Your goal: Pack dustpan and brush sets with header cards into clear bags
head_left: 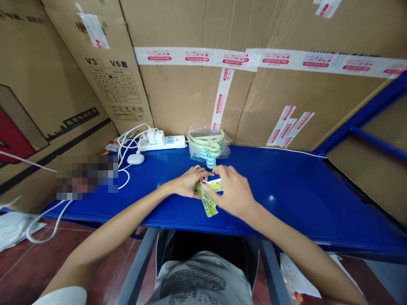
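Hands meet on a blue metal table [286,186] — left hand [186,183] and right hand [233,190] curl fingers around small green-and-yellow printed cards [208,203] (fanned, unsorted); bagged pale-green plastic hangers [208,146] lie untouched behind.

"V3" and "V6", each beside a small checkbox, V6's filled in, printed on the leaning cardboard box [108,72] at upper left, above a table of print too small to read. Red panels on the white packing tape [270,59] along the top: unreadable. Print on the green cards [208,201] at centre: illegible.
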Demonstrator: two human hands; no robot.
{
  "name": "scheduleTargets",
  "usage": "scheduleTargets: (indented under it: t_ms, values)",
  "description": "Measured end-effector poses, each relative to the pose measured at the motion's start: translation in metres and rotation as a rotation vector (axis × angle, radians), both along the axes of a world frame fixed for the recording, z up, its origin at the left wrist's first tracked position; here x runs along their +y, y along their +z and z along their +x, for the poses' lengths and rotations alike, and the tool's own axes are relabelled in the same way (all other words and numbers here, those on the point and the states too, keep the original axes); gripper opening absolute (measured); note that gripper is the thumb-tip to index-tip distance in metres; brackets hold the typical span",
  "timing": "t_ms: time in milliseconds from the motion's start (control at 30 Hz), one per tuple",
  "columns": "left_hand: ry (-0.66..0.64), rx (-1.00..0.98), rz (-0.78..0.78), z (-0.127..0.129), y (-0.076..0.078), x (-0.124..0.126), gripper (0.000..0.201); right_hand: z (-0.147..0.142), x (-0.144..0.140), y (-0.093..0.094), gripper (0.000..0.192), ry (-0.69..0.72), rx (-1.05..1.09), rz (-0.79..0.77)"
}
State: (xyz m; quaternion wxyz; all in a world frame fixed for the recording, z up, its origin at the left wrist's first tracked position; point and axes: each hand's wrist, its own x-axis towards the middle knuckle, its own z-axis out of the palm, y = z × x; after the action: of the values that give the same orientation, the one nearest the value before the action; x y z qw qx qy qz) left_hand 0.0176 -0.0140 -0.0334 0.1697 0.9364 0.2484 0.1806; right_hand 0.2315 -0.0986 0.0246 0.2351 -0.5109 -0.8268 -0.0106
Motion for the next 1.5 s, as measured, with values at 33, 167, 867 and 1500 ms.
scheduleTargets:
  t_ms: [33,167,867,1500]
  values:
    - [0.019,0.002,0.001,0.002,-0.001,-0.001,0.082,-0.001,-0.010,-0.007,0.051,0.020,-0.051,-0.087]
    - [0.035,-0.006,-0.014,-0.001,0.001,-0.003,0.090,-0.003,-0.021,-0.027,0.056,0.014,-0.156,-0.280]
    - [0.079,-0.065,-0.149,-0.004,0.005,-0.011,0.081,0.053,0.059,-0.015,0.048,0.293,-0.201,-0.536]
    - [0.330,-0.211,0.030,-0.008,0.000,0.002,0.034,0.066,0.065,-0.043,0.044,0.194,-0.071,-0.136]
